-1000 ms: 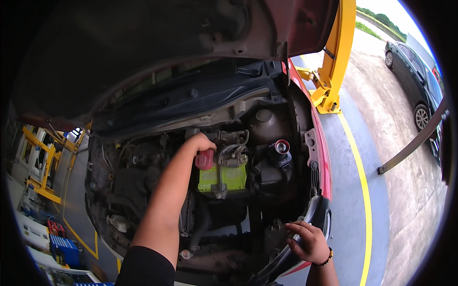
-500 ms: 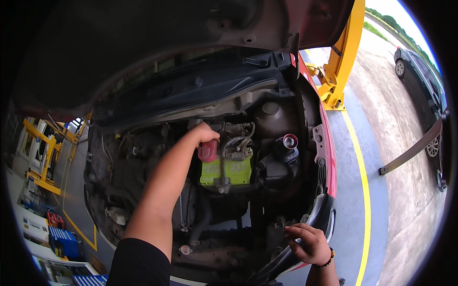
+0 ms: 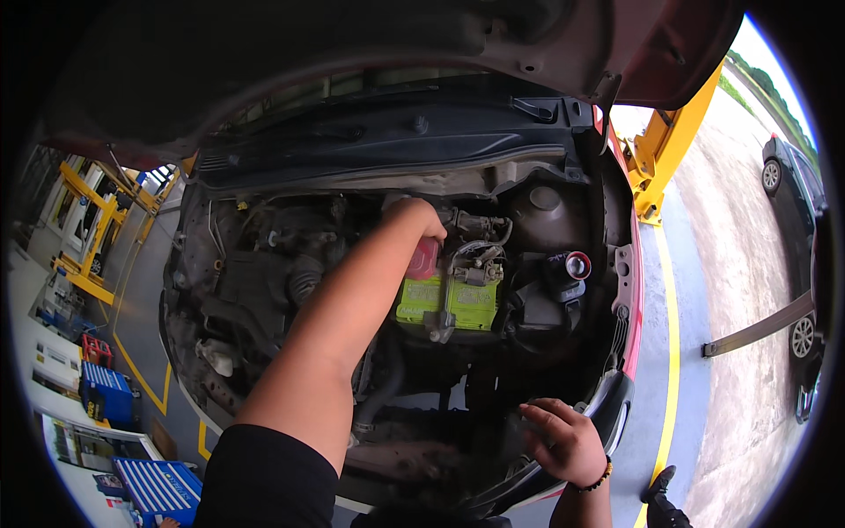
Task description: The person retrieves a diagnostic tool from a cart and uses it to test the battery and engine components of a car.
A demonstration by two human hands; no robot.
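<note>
A yellow-green car battery (image 3: 471, 310) sits in the engine bay under the raised hood. A metal hold-down bracket crosses its top. My left hand (image 3: 415, 216) reaches over the engine to the battery's far left corner. Its bent fingers close over the far end of the red battery terminal cover (image 3: 423, 259); the thumb and fingertips are largely hidden. Near the front right edge of the bay, my right hand (image 3: 565, 442) hovers with fingers loosely bent and the thumb apart. I make out nothing held in it. A beaded bracelet circles that wrist.
A black reservoir with a red-rimmed opening (image 3: 577, 265) stands right of the battery. The raised hood (image 3: 290, 53) overhangs the far side. A yellow lift post (image 3: 669, 150) rises at the right, beside a grey lift arm (image 3: 757, 326). Blue tool chests (image 3: 106, 391) stand at left.
The view has shifted, so the car appears farther right. My left hand stays at the red terminal cover, and my right hand keeps about the same pose. A shoe has come into view at lower right.
</note>
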